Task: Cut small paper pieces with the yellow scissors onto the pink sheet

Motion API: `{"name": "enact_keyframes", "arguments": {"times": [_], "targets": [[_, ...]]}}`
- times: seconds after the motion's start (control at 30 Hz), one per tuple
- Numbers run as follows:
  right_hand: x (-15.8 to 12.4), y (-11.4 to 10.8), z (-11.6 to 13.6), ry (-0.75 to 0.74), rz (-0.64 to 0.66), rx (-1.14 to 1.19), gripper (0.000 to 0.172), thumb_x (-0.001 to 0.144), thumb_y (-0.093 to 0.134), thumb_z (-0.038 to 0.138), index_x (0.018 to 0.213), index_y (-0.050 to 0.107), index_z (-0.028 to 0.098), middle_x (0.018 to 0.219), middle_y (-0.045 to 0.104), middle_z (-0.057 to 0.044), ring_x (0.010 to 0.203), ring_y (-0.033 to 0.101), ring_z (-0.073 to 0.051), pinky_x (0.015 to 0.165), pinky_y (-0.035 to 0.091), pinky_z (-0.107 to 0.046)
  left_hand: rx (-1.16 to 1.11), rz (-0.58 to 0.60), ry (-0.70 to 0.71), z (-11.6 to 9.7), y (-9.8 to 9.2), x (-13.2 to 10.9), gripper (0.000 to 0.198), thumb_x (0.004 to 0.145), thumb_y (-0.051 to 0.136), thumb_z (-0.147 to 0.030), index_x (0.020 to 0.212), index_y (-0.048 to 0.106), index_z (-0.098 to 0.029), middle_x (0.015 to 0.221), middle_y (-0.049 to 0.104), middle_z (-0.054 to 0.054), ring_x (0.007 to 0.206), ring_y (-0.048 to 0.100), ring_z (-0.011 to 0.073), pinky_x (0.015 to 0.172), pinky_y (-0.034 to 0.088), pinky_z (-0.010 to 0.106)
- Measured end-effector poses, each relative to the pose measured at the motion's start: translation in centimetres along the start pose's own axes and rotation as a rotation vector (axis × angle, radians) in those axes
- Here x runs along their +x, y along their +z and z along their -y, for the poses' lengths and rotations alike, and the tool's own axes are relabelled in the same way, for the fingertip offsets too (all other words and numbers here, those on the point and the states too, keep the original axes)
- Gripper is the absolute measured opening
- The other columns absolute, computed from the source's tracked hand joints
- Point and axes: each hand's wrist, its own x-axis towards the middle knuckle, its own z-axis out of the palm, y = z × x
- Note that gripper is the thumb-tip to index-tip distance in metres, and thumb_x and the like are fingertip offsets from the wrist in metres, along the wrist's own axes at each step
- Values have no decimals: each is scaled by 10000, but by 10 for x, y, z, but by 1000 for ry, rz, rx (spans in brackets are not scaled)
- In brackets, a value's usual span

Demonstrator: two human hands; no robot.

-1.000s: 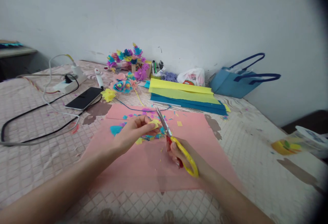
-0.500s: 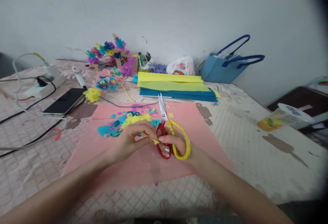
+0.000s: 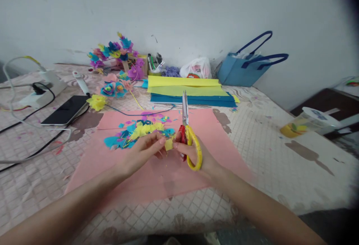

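Observation:
My left hand (image 3: 144,152) pinches a small yellow paper piece (image 3: 168,144) over a pink paper sheet (image 3: 157,174). My right hand (image 3: 196,154) also pinches that piece with thumb and forefinger while its other fingers are hooked in the red and yellow handles of scissors (image 3: 187,136). The scissor blades are closed and point away from me. Just beyond my hands lies a heap of yellow, teal and purple paper cuttings (image 3: 140,131).
Stacked yellow and blue sheets (image 3: 190,92) lie behind the pink one. Paper flowers (image 3: 114,56), a phone (image 3: 66,110), a power strip with cables (image 3: 42,92) are at the left. A blue bag (image 3: 246,67) stands by the wall; a plastic container (image 3: 308,121) is at the right.
The scissors have swung from cutting at the yellow piece to pointing upright with blades closed. My right hand has come in to pinch the piece together with my left.

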Motion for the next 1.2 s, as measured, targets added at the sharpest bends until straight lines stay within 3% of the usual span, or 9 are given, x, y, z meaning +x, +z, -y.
{"name": "enact_keyframes", "arguments": {"times": [0.1, 0.2, 0.37, 0.5, 0.6, 0.77, 0.87, 0.97, 1.2], "targets": [[0, 1, 0, 17, -2, -6, 176, 732, 638, 271, 758, 480, 201, 626, 462, 69, 434, 420, -58, 392, 382, -189, 27, 14, 19, 4, 2, 1, 208, 803, 614, -338, 759, 549, -146, 699, 595, 4, 641, 577, 123, 608, 478, 253], [0, 2, 1, 7, 32, 24, 243, 785, 613, 404, 765, 480, 202, 586, 465, 71, 393, 393, -55, 376, 362, -192, 95, -53, 124, 10, 3, 1, 162, 831, 579, -297, 769, 530, -155, 728, 620, 13, 672, 608, 136, 640, 499, 272], [-1, 3, 0, 42, 163, 182, 394, 835, 497, 565, 726, 517, 187, 565, 530, 35, 352, 358, -56, 355, 316, -208, 671, -296, 496, 20, -1, -3, 47, 876, 522, -195, 839, 549, -183, 735, 639, 2, 667, 618, 134, 602, 481, 248], [-1, 1, 1, 96, 271, 256, 362, 831, 518, 521, 691, 518, 187, 407, 419, 67, 348, 389, -82, 379, 317, -212, 983, -247, 780, 19, -4, -6, 82, 895, 495, -141, 934, 546, -191, 817, 662, 20, 735, 629, 142, 646, 486, 253], [0, 1, 5, 115, 220, 247, 234, 728, 653, 372, 706, 502, 195, 413, 437, 85, 343, 390, -75, 379, 324, -206, 1055, -226, 866, 15, -5, -7, 100, 887, 495, -113, 945, 540, -181, 837, 670, 35, 764, 635, 153, 671, 495, 262], [-1, 1, 9, 137, 147, 209, 184, 656, 640, 202, 758, 487, 204, 465, 457, 101, 339, 388, -68, 364, 322, -204, 1022, -215, 824, 16, -2, -8, 152, 852, 527, -80, 958, 537, -187, 853, 671, 31, 773, 635, 165, 685, 506, 285], [-2, -1, 9, 115, 145, 120, 136, 670, 597, 170, 738, 483, 200, 483, 440, 98, 360, 385, -61, 380, 331, -203, 765, -186, 617, 18, -1, -6, 227, 834, 539, -75, 1016, 517, -209, 866, 654, 8, 764, 633, 139, 677, 524, 262], [-3, -5, 8, 111, 145, 62, 138, 672, 595, 173, 760, 493, 199, 561, 452, 88, 388, 386, -52, 385, 331, -199, 499, -56, 498, 16, -2, -4, 293, 844, 521, -76, 1095, 484, -222, 932, 629, 12, 823, 625, 126, 724, 536, 258], [-5, -10, 13, 79, 216, -57, 123, 686, 582, 170, 767, 493, 195, 646, 451, 59, 474, 407, -61, 421, 334, -196, 524, 129, 561, 5, -6, -4, 258, 845, 479, -54, 1026, 581, -206, 983, 639, 50, 913, 590, 165, 801, 492, 307]]}}
